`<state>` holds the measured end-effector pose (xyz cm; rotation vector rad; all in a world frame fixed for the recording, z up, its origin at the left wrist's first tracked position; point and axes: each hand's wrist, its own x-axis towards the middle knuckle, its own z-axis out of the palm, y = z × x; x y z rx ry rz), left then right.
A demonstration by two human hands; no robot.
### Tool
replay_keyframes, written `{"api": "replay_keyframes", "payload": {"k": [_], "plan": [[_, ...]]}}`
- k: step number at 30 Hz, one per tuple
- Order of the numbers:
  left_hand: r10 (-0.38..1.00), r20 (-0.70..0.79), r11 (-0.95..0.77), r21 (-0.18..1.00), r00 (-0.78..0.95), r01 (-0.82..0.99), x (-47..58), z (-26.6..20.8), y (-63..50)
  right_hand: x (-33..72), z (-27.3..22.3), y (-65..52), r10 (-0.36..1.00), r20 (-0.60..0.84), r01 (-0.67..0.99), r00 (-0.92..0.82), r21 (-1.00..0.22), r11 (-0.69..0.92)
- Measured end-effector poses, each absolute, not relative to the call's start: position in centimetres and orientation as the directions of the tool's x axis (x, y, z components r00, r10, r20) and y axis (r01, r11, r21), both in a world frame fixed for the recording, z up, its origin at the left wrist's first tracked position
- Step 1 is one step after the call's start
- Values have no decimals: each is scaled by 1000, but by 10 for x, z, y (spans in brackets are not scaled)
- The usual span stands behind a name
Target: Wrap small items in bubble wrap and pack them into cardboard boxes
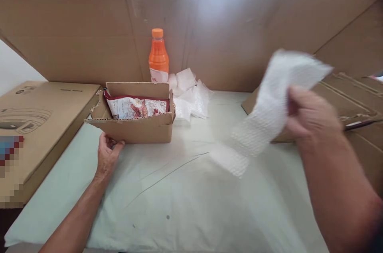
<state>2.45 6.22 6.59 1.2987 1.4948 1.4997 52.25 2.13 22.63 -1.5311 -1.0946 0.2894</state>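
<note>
At the front left corner of a small open cardboard box (146, 132), my left hand (107, 153) grips the bottom edge, its fingers curled and partly hidden by the box. Inside the box lies a white and dark red printed packet (134, 107). My right hand (311, 113), blurred by motion, is closed on one side of a long strip of bubble wrap (269, 105). The strip is raised over the right side of the table, its lower end hanging towards the middle.
Behind the box stand an orange drink bottle (158, 55) and a heap of bubble wrap pieces (194, 97). A large flat carton (56, 105) is on the left, more cardboard (353, 97) on the right. A tall cardboard panel (227, 25) closes off the back of the cloth-covered table (191, 205).
</note>
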Motion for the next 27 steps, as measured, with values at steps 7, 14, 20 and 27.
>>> {"api": "replay_keyframes", "payload": {"k": [7,14,20,27], "plan": [[937,190,-149,976,-292,158,22,62,60,499,176,41,697,382,597,607,-798,-82],[954,130,-80,979,-270,189,25,65,58,355,139,24,968,196,575,-159,-778,252],[887,162,-89,979,-431,186,9,66,62,306,125,53,877,298,601,-376,-642,476],[853,183,-115,979,-489,166,4,67,68,327,132,115,898,91,899,-431,-44,436]]}}
